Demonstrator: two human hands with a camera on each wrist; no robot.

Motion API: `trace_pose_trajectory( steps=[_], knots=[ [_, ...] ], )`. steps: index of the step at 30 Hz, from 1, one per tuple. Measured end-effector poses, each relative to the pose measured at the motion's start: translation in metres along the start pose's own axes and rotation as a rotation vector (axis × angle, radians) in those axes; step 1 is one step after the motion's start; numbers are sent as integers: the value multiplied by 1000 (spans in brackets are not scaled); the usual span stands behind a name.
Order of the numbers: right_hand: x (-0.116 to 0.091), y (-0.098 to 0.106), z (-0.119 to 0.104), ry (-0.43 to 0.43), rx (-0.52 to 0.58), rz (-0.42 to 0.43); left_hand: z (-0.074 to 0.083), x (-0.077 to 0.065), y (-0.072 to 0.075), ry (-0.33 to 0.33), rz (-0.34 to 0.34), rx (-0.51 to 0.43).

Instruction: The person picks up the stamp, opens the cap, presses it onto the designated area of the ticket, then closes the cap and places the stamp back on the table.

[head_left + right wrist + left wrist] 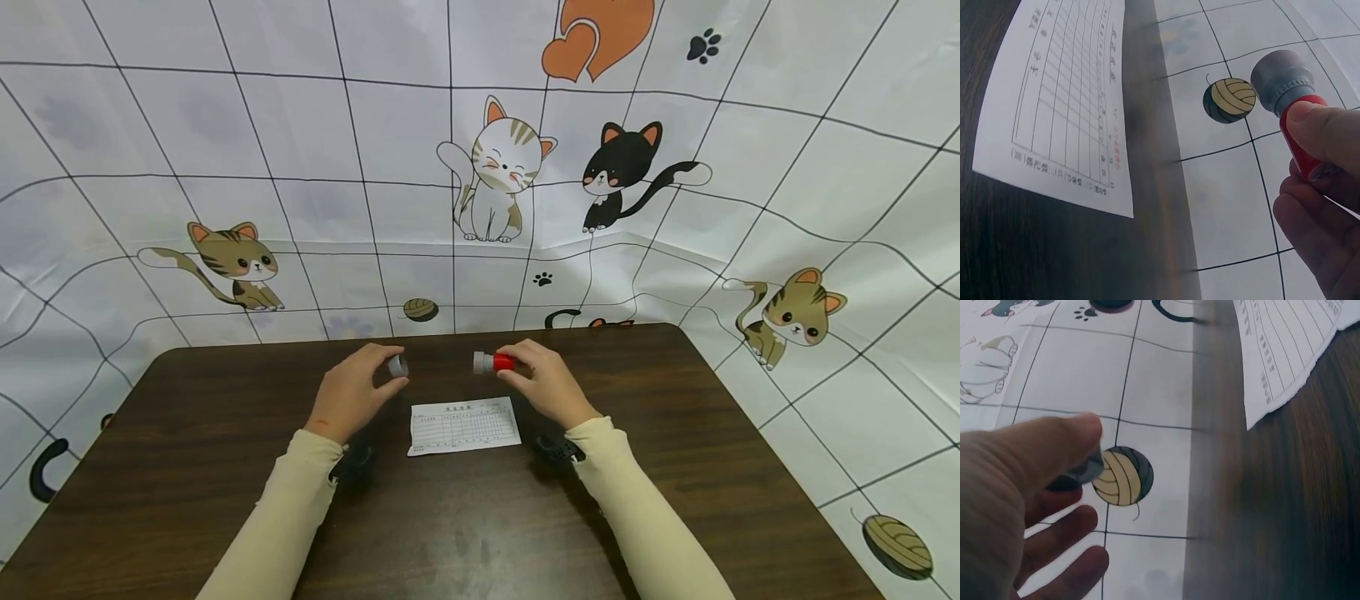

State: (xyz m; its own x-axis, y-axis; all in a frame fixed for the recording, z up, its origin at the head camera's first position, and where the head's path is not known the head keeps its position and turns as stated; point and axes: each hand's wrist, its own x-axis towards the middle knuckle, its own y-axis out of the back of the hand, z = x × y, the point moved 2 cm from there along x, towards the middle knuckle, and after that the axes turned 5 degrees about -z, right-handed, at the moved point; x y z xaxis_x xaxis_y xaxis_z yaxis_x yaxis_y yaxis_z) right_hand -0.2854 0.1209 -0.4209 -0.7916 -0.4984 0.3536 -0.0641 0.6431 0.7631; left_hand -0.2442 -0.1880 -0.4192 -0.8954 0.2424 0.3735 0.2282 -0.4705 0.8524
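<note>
My left hand (351,393) pinches a small grey cap (398,366) between thumb and fingers above the table's far part. In the left wrist view the thumb partly hides that cap (1088,470), and the other fingers stand apart, bent. My right hand (553,385) holds a red-handled stamp (502,362) by its red part, with the grey round head pointing left toward the cap. Seen from the right wrist, the stamp (1282,75) tilts up over the table's far edge. Between and below both hands lies a printed paper form (465,426), flat on the table.
The dark wooden table (450,533) reaches to a white cloth backdrop (300,125) with grid lines and cartoon cats, which surrounds its far and side edges. Dark straps (558,448) sit at the wrists, over cream sleeves.
</note>
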Motion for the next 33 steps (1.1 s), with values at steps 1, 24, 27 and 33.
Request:
trace_pose_trajectory(
  steps=[1, 24, 27, 33],
  knots=[
    [0, 0, 1, -7, -2, -3, -2, 0, 0, 20, -3, -6],
    [-2, -3, 14, -101, -31, -27, -43, -14, -6, 323, -113, -68],
    [-2, -3, 16, -103, -28, -26, -46, -15, -8, 343, -126, -74],
    [-2, -4, 18, -106, -25, -24, -48, -15, -10, 354, -120, -64]
  ],
)
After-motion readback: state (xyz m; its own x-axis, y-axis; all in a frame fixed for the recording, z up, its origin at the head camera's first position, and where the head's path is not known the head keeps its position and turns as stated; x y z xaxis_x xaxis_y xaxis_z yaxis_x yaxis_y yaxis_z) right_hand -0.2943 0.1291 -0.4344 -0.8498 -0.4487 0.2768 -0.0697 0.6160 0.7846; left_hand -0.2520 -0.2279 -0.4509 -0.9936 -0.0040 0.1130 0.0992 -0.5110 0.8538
